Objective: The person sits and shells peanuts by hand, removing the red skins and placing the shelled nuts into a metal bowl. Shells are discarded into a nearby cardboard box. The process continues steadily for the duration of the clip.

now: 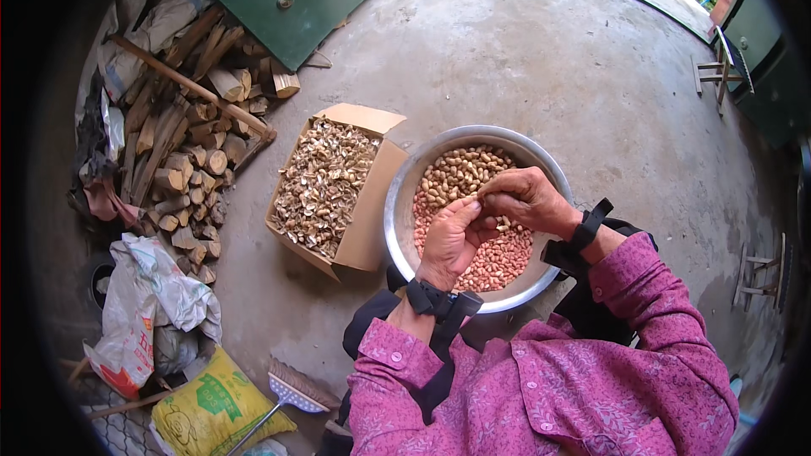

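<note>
Over a wide metal basin (398, 237), my left hand (451, 237) and my right hand (531, 201) meet at the fingertips. Pinched between them is what looks like a peanut, mostly hidden by the fingers. Unshelled peanuts (462, 171) are heaped in the far part of the basin. Shelled pink peanut kernels (497, 261) cover the near part and the left side. To the basin's left stands an open cardboard box (367, 228) full of broken peanut shells (326, 183). Both wrists carry black straps with small devices.
Stacked firewood (190, 171) lies at the left with a wooden-handled tool (184, 81) across it. Nearer are plastic sacks (136, 304), a yellow bag (212, 402) and a broom (298, 392). Small stools (722, 69) stand at the right. A green door (285, 0) is at the upper left.
</note>
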A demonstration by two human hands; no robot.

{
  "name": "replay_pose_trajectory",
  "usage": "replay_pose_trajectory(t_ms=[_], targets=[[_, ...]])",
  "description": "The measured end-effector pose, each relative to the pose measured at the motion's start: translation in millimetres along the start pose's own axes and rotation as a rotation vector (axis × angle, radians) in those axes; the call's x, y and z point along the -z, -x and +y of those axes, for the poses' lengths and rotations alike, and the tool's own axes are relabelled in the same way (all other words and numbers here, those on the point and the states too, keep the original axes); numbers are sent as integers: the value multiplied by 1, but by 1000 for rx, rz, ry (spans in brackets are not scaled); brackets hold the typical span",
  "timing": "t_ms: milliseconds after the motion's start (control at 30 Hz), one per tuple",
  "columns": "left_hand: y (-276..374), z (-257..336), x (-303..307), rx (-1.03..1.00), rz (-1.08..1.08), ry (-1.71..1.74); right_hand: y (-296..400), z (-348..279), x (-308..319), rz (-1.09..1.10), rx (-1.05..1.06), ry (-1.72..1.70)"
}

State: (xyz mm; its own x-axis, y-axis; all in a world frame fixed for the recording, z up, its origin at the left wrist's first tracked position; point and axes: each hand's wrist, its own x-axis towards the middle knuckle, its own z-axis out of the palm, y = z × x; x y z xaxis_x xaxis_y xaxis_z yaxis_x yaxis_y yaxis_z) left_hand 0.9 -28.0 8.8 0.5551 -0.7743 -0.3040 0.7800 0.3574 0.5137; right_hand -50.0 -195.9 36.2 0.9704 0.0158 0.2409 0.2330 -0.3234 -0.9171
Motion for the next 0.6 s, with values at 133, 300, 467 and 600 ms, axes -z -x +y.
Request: replay_pose_trajectory(t_ms=[133,300,467,600], targets=[[1,1,0,12,-17,17,0,-5,1,-4,-38,-35],[2,1,-1,-5,24,-51,-1,1,1,-21,13,38],[3,1,-2,2,26,-55,-1,-1,2,-30,17,63],[1,-2,3,-6,14,-50,-1,-2,2,-38,-5,17]])
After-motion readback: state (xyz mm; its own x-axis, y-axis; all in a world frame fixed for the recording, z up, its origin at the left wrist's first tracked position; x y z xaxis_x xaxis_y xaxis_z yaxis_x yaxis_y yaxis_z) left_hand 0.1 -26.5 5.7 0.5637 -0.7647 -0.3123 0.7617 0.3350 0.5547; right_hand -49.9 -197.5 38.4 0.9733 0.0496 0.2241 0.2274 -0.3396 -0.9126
